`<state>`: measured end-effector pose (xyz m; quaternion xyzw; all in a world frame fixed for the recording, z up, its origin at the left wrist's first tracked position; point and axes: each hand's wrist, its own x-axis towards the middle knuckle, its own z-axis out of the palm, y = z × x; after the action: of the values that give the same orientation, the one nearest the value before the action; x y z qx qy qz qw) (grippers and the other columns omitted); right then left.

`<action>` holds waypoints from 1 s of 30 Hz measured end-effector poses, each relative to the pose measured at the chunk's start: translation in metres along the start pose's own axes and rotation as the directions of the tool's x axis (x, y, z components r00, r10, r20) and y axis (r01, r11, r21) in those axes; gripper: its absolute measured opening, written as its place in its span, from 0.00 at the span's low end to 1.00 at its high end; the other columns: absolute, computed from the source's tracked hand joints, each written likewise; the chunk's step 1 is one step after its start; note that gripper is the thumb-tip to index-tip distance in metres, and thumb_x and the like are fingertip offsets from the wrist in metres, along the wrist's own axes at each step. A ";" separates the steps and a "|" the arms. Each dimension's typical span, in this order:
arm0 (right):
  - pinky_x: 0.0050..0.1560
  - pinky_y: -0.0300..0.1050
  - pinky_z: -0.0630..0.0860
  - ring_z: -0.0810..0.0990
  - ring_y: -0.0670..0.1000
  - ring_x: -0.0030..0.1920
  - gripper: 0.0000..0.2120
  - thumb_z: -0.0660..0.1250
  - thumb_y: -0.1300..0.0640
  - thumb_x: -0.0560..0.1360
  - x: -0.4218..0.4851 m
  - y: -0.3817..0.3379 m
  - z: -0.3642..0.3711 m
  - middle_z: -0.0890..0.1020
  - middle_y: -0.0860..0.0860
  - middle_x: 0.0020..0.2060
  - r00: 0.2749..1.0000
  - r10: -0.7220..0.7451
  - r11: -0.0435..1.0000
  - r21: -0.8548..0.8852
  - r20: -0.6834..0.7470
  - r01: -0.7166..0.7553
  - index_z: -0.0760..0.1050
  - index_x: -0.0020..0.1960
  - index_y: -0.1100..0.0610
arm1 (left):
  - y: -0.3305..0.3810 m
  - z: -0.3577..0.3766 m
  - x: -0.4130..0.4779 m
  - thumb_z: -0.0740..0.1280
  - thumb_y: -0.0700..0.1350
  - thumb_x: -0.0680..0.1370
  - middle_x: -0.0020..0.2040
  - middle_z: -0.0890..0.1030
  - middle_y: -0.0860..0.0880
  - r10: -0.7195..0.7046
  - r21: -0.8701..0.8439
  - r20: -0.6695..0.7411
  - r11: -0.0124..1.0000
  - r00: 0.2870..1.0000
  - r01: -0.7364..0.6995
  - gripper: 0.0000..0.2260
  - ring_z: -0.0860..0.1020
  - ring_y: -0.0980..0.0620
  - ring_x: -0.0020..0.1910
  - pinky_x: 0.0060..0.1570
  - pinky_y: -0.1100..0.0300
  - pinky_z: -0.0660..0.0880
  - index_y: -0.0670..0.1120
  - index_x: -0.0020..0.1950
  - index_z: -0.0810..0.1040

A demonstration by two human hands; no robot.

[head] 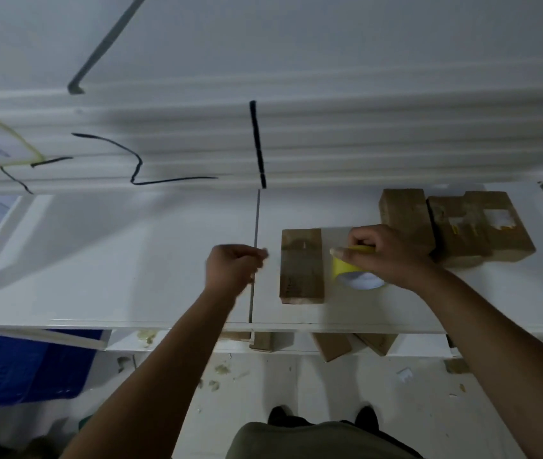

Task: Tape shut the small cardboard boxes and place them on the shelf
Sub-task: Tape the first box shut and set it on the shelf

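Note:
A small brown cardboard box [301, 266] lies flat on the white shelf [114, 260], between my two hands. My right hand [384, 255] grips a yellow tape roll [351, 270] just right of that box, thumb over the roll's top. My left hand [234, 268] hovers left of the box with its fingers curled; whether it pinches a tape end is too blurred to tell. Several more brown boxes [455, 226] stand grouped at the shelf's far right.
A lower shelf holds several more cardboard boxes [331, 347] under the front edge. A blue plastic crate [15, 369] stands at the lower left. Scraps litter the floor [296, 379]. The shelf's left half is bare. A seam [256, 226] splits the shelf surface.

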<state>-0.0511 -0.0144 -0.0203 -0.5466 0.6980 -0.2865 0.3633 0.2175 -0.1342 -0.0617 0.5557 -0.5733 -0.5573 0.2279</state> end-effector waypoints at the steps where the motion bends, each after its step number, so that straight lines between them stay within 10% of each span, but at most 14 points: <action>1: 0.34 0.43 0.62 0.67 0.48 0.31 0.26 0.74 0.43 0.77 0.005 0.004 0.002 0.68 0.52 0.29 0.998 0.054 0.992 -0.116 -0.022 -0.056 0.70 0.36 0.63 | 0.000 -0.003 0.008 0.77 0.45 0.77 0.41 0.89 0.52 0.031 0.033 -0.021 0.999 0.999 -0.030 0.02 0.86 0.57 0.39 0.36 0.65 0.80 0.49 0.46 0.90; 12: 0.37 0.47 0.59 0.65 0.50 0.32 0.27 0.72 0.36 0.75 0.038 0.037 0.019 0.64 0.52 0.30 0.971 0.240 0.908 -0.355 0.005 -0.223 0.64 0.34 0.54 | -0.022 0.012 0.048 0.78 0.49 0.77 0.39 0.87 0.56 0.006 0.262 0.013 0.965 1.000 -0.010 0.07 0.85 0.56 0.40 0.32 0.66 0.80 0.47 0.51 0.90; 17: 0.36 0.46 0.63 0.72 0.51 0.33 0.26 0.72 0.35 0.74 0.048 0.036 0.030 0.70 0.50 0.29 0.954 0.299 0.853 -0.449 0.002 -0.267 0.67 0.34 0.54 | -0.034 0.041 0.035 0.68 0.47 0.84 0.59 0.86 0.47 -0.078 0.326 0.000 0.942 0.997 0.074 0.11 0.84 0.47 0.54 0.57 0.47 0.84 0.49 0.64 0.85; 20: 0.35 0.45 0.64 0.74 0.51 0.34 0.25 0.72 0.36 0.74 0.051 0.033 0.031 0.71 0.50 0.30 0.944 0.328 0.834 -0.473 0.013 -0.283 0.67 0.33 0.53 | -0.041 0.062 0.021 0.68 0.47 0.83 0.68 0.73 0.47 -0.057 0.434 -0.135 0.894 0.989 0.110 0.23 0.81 0.44 0.56 0.50 0.53 0.79 0.52 0.77 0.67; 24: 0.32 0.44 0.63 0.72 0.49 0.34 0.23 0.71 0.37 0.75 0.048 0.033 0.034 0.73 0.49 0.32 0.948 0.318 0.825 -0.490 -0.008 -0.281 0.68 0.34 0.52 | -0.044 0.072 0.010 0.62 0.50 0.86 0.62 0.81 0.46 -0.068 0.301 -0.268 0.942 0.961 0.151 0.11 0.78 0.48 0.48 0.49 0.53 0.77 0.49 0.65 0.78; 27: 0.33 0.43 0.63 0.71 0.48 0.34 0.23 0.69 0.35 0.75 0.046 0.034 0.039 0.72 0.48 0.33 0.952 0.305 0.814 -0.510 -0.034 -0.279 0.65 0.34 0.49 | -0.043 0.077 0.004 0.57 0.59 0.86 0.50 0.83 0.49 -0.116 0.203 -0.180 0.967 0.977 0.152 0.20 0.80 0.52 0.44 0.50 0.53 0.77 0.46 0.62 0.81; 30: 0.32 0.43 0.63 0.72 0.49 0.34 0.23 0.69 0.36 0.75 0.044 0.033 0.040 0.72 0.48 0.33 0.960 0.274 0.820 -0.506 -0.061 -0.267 0.65 0.34 0.49 | -0.034 0.084 0.000 0.70 0.62 0.80 0.61 0.76 0.46 -0.131 0.068 -0.106 0.988 0.986 0.139 0.23 0.81 0.46 0.53 0.57 0.47 0.83 0.47 0.66 0.75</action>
<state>-0.0431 -0.0494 -0.0782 -0.5205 0.8164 -0.0333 0.2479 0.1563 -0.0935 -0.1151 0.6290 -0.5425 -0.5207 0.1974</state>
